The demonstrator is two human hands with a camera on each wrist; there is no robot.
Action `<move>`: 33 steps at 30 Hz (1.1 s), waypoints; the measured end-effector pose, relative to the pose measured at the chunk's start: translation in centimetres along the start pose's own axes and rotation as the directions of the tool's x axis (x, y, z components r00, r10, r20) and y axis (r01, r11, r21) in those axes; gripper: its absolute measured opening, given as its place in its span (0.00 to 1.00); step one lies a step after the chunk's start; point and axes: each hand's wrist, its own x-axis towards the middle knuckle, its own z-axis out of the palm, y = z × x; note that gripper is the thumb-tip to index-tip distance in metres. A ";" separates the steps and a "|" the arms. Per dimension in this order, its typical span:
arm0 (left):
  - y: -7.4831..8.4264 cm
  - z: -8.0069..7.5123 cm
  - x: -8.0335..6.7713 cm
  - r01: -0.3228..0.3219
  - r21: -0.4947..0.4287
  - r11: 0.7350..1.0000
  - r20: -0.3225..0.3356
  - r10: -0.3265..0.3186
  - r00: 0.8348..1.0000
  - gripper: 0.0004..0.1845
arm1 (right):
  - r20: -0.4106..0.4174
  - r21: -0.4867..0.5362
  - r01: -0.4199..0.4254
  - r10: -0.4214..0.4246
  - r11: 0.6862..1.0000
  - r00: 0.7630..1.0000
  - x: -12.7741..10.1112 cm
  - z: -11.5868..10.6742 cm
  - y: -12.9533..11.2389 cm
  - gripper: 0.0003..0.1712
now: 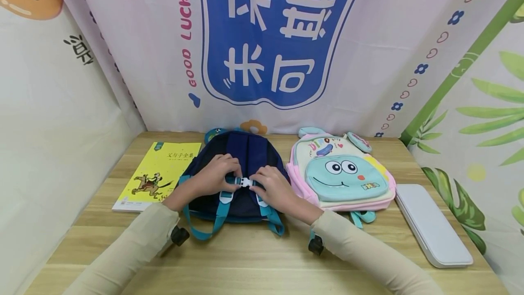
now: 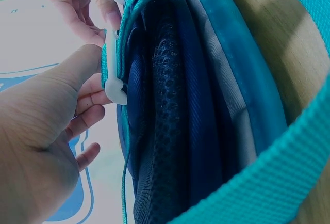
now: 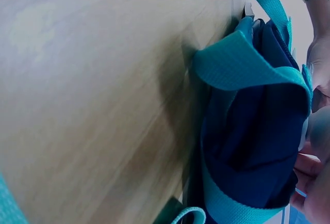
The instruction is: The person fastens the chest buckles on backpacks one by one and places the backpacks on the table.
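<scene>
A navy backpack (image 1: 235, 149) with teal straps (image 1: 221, 215) lies on the table, its strap side facing up. Across its middle sits a white plastic buckle (image 1: 245, 182) on a teal strap. My left hand (image 1: 219, 174) pinches the buckle's left end between thumb and fingers. From the other side my right hand (image 1: 276, 190) pinches its right end. In the left wrist view the left hand (image 2: 46, 115) is beside a white plastic piece (image 2: 114, 87) at the bag's edge. The right wrist view shows the right hand (image 3: 314, 177) only partly, behind the bag (image 3: 258, 146).
Left of the backpack lies a yellow book (image 1: 153, 172), partly behind my left forearm. To the right is a pink and mint cartoon backpack (image 1: 348, 176), and beyond it a white case (image 1: 434, 224). A printed curtain (image 1: 163, 81) hangs behind the wooden table (image 1: 245, 263).
</scene>
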 end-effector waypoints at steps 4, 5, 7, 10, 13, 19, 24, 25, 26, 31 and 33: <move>0.0 0.0 0.0 0.001 0.002 1.000 -0.003 -0.001 1.000 0.09 | -0.004 0.002 0.002 -0.002 1.000 1.000 0.0 0.1 0.0 0.11; 0.1 -0.1 0.0 0.000 0.004 1.000 -0.004 0.000 1.000 0.09 | -0.006 0.004 0.005 -0.005 1.000 1.000 0.0 0.1 0.0 0.11; 0.1 -0.1 0.1 0.000 0.005 1.000 -0.004 0.000 1.000 0.09 | -0.007 0.003 0.007 -0.007 1.000 1.000 0.1 0.1 0.1 0.10; 0.1 -0.1 0.1 -0.001 0.004 1.000 -0.001 0.001 1.000 0.09 | -0.007 0.002 0.007 -0.007 1.000 1.000 0.1 0.1 0.1 0.11; 0.1 -0.1 0.1 -0.002 0.005 1.000 -0.001 0.002 1.000 0.09 | -0.005 0.000 0.007 -0.007 1.000 1.000 0.1 0.1 0.1 0.11; 0.1 -0.2 0.2 0.004 0.004 1.000 -0.001 -0.004 1.000 0.09 | -0.004 0.001 0.006 -0.006 1.000 1.000 0.2 0.1 0.1 0.11; 0.1 -0.2 0.2 0.001 0.008 1.000 -0.002 -0.001 1.000 0.09 | -0.009 0.008 0.013 -0.013 1.000 1.000 0.2 0.0 0.0 0.11; 0.1 -0.1 0.2 0.000 0.009 1.000 -0.002 0.000 1.000 0.09 | -0.010 0.009 0.014 -0.014 1.000 1.000 0.2 0.0 -0.1 0.11; 0.1 -0.1 0.2 -0.003 0.011 1.000 -0.003 0.003 1.000 0.09 | -0.009 0.009 0.012 -0.012 1.000 1.000 0.2 0.0 -0.1 0.11; 0.0 0.1 0.2 -0.008 0.014 1.000 -0.007 0.008 1.000 0.10 | -0.001 0.017 0.002 -0.002 1.000 1.000 0.2 0.1 -0.1 0.11; 0.1 0.1 0.2 -0.009 0.012 1.000 -0.008 0.009 1.000 0.10 | 0.002 0.021 0.000 0.000 1.000 1.000 0.2 0.1 -0.1 0.11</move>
